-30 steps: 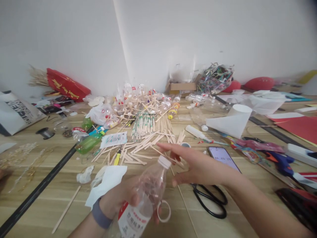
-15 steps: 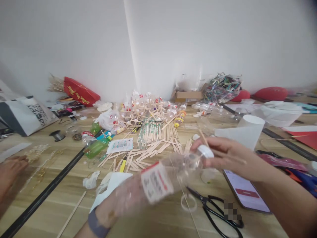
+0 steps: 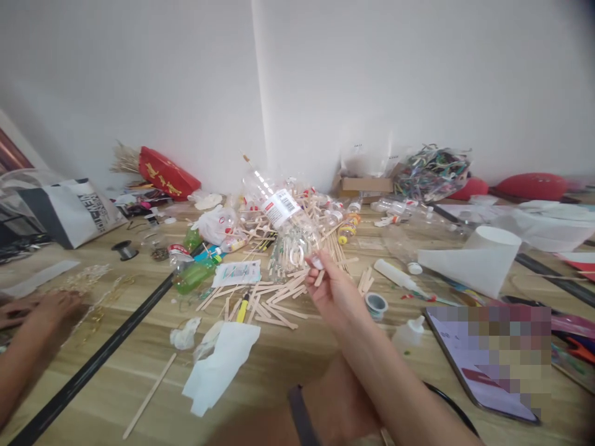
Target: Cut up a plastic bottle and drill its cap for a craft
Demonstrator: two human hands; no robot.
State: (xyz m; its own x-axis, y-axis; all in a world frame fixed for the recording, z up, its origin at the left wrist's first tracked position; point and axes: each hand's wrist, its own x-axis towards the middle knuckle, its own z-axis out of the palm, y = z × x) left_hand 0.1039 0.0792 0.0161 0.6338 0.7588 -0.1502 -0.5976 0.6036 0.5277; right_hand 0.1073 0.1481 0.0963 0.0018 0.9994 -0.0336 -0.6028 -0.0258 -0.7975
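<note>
Your right hand (image 3: pixel 325 282) pinched capped end of clear, red-and-white-labelled plastic bottle (image 3: pixel 281 209), tilted over brown wooden bench (image 3: pixel 93 409). Left hand (image 3: pixel 344 395) blurry, partly hidden; couldn't tell grip. Step looked like holding bottle out; next move seemed to need steady pinch.
</note>
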